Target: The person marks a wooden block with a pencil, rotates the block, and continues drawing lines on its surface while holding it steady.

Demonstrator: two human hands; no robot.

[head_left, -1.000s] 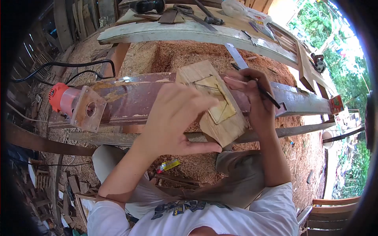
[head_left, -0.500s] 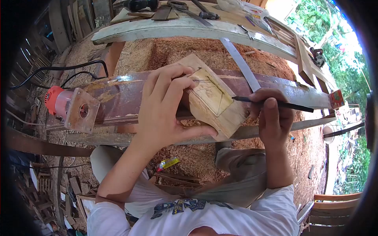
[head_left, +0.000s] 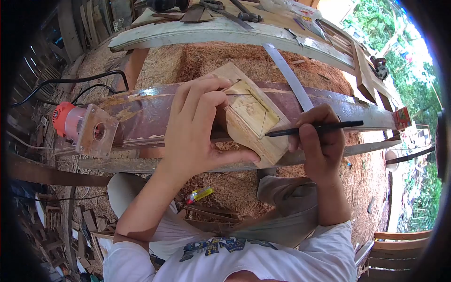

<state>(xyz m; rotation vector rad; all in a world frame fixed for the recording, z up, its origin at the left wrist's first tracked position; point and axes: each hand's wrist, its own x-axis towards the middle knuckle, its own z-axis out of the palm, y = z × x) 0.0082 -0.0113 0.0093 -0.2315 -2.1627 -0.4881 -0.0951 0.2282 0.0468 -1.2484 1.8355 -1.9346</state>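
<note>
My left hand [head_left: 195,122] grips a pale wooden block [head_left: 279,148] by its left side, fingers over the upper edge and thumb at the lower end. The block is tilted above the bench. On its face lies a thin yellowish wooden piece [head_left: 253,113] with dark pencil-like lines drawn on it. In my right hand [head_left: 324,145] is a slim black marking pen [head_left: 324,128], its tip right at the lower corner of the yellowish piece. Just beyond that hand, a metal ruler [head_left: 289,77] lies slanting across the bench.
The dark reddish bench beam [head_left: 145,117] runs across in front of me. On its left stands a red trim router [head_left: 70,120] with a clear base. Behind is a white-edged table [head_left: 211,35] with a hammer [head_left: 249,17]. A small red box [head_left: 401,118] sits at the right end; wood shavings cover the floor.
The black pen and my right hand have moved left and down, the tip going from the yellowish piece's right edge to its lower corner. My left hand and the block stay nearly still.
</note>
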